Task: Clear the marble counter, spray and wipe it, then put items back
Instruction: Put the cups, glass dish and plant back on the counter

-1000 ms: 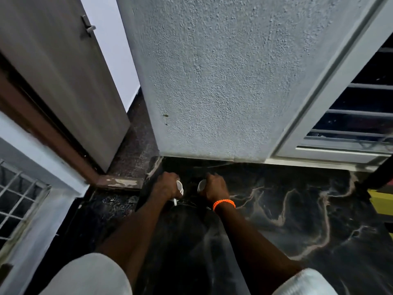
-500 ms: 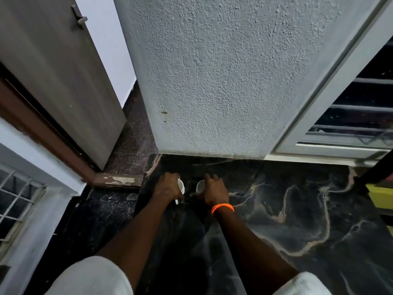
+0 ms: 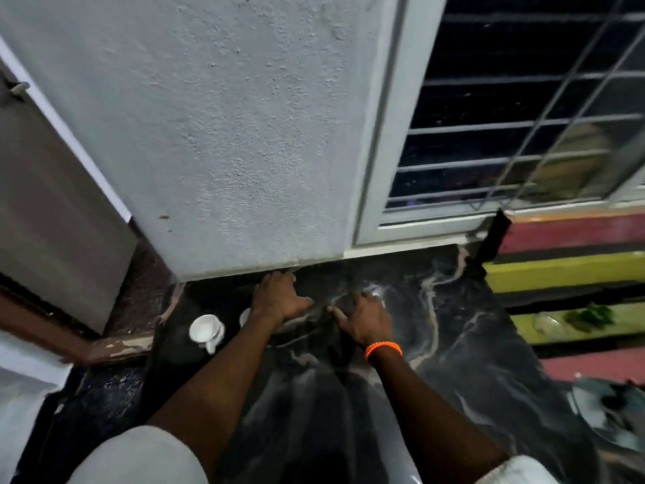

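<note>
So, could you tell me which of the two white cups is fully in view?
The left cup, standing clear near the counter's left edge; the other cup is mostly hidden behind the left forearm.

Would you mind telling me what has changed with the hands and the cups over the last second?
Both hands have let go of the white cups. The left hand and the right hand have shifted right along the marble counter, fingers spread and empty. One white cup sits free near the counter's left edge; the second cup shows only partly behind the left wrist. The cups remain on the counter, and the orange bracelet is unchanged.
</note>
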